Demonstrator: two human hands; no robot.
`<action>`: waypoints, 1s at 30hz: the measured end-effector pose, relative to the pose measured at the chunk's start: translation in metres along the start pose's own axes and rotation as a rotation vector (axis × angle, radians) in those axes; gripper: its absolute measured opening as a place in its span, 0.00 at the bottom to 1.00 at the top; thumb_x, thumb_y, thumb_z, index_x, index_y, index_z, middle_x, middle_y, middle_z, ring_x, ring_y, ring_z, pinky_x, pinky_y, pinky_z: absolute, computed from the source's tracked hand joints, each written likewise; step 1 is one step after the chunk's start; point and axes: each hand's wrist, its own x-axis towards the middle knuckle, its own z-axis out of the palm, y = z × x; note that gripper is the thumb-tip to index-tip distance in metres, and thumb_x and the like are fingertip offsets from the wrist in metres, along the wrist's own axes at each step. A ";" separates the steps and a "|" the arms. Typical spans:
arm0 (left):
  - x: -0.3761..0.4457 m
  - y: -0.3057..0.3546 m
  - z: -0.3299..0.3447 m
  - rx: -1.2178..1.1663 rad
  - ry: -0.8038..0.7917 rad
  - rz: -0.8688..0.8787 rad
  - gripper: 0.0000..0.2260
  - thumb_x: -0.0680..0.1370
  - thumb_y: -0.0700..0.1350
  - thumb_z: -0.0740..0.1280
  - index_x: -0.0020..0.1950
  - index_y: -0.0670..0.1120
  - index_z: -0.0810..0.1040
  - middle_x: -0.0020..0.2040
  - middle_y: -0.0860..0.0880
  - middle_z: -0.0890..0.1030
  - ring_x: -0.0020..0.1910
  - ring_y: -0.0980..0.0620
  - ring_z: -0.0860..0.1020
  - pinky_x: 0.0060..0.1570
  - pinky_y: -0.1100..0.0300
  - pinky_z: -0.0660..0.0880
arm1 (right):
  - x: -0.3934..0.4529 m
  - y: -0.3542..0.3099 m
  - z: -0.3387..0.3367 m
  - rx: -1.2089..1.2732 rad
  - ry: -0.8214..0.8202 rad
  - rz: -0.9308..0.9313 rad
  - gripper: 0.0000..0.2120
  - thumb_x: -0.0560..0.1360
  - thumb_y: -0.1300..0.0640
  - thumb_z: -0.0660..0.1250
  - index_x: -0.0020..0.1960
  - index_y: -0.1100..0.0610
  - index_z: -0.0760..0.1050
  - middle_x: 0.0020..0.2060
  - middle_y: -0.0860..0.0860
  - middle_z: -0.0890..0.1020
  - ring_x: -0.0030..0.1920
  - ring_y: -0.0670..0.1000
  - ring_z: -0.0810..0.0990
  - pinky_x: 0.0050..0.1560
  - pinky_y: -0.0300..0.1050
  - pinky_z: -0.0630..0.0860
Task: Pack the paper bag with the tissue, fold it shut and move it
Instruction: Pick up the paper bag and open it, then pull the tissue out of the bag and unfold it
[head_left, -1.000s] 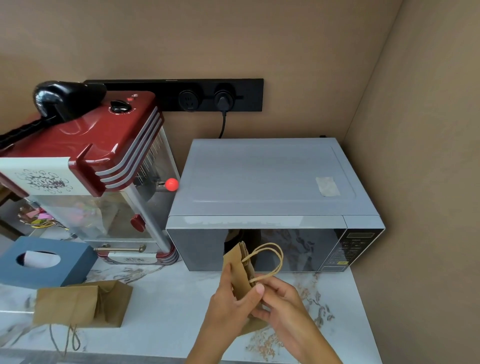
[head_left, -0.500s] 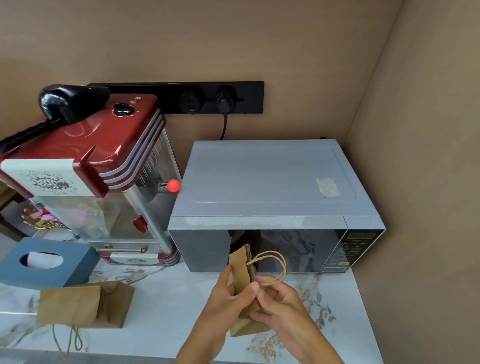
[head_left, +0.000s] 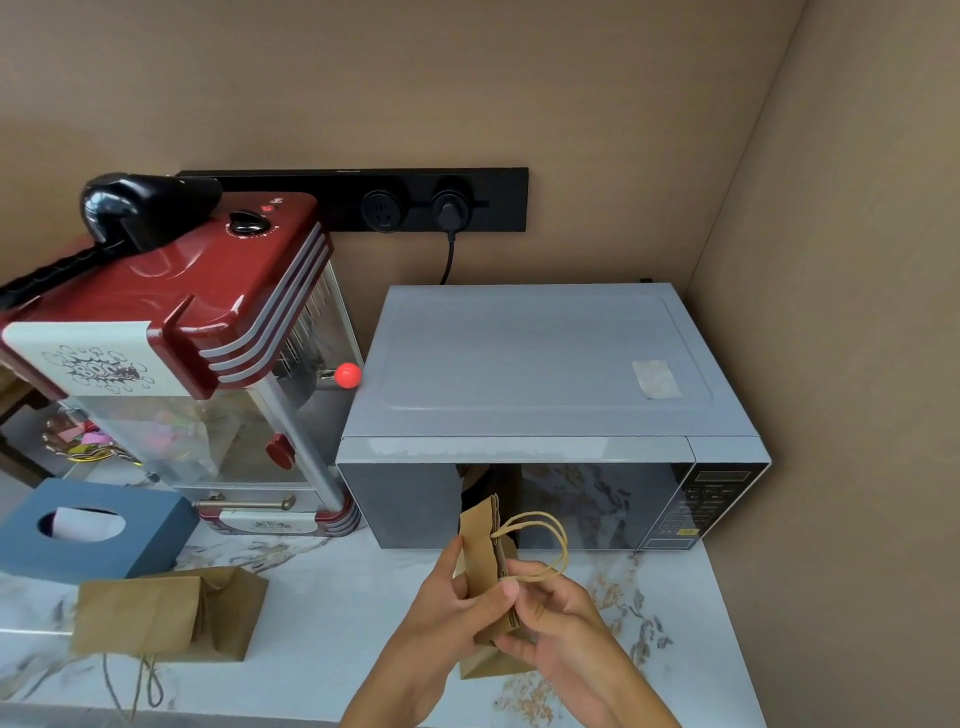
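A small flat brown paper bag (head_left: 480, 551) with twine handles stands on edge above the marble counter, in front of the microwave. My left hand (head_left: 457, 608) pinches its left side, thumb across the front. My right hand (head_left: 556, 618) grips its right edge near the lower handle loop. The bag's mouth looks closed and flat. A white tissue (head_left: 83, 522) shows in the oval opening of a blue tissue box (head_left: 140, 540) at the far left.
A second brown paper bag (head_left: 166, 613) lies flat on the counter (head_left: 332, 623) at left, its twine hanging off the front edge. A grey microwave (head_left: 535, 374) fills the back right corner. A red popcorn machine (head_left: 171, 332) stands at back left.
Both hands and the bag stay in about the same place; my fingers have shifted slightly on the bag's edges. The view has tilted a little.
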 end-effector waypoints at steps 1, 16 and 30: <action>0.000 0.000 0.001 0.011 0.007 -0.001 0.42 0.68 0.46 0.78 0.75 0.54 0.58 0.55 0.48 0.86 0.54 0.47 0.84 0.44 0.56 0.83 | 0.001 0.000 0.000 -0.004 -0.004 0.001 0.15 0.69 0.59 0.73 0.56 0.56 0.83 0.53 0.57 0.86 0.52 0.58 0.84 0.47 0.50 0.81; -0.002 0.008 -0.020 0.014 0.143 -0.160 0.20 0.77 0.34 0.61 0.68 0.49 0.71 0.57 0.43 0.80 0.55 0.42 0.80 0.49 0.46 0.82 | 0.008 -0.004 0.002 -0.612 0.199 -0.306 0.33 0.71 0.70 0.63 0.66 0.39 0.68 0.56 0.46 0.79 0.40 0.43 0.82 0.41 0.37 0.78; -0.004 0.030 -0.044 0.737 0.529 0.112 0.12 0.71 0.36 0.65 0.27 0.44 0.71 0.25 0.49 0.72 0.21 0.52 0.73 0.35 0.43 0.83 | -0.014 -0.028 0.007 -1.050 0.093 -0.305 0.25 0.68 0.62 0.60 0.56 0.35 0.67 0.31 0.44 0.67 0.30 0.42 0.64 0.33 0.39 0.65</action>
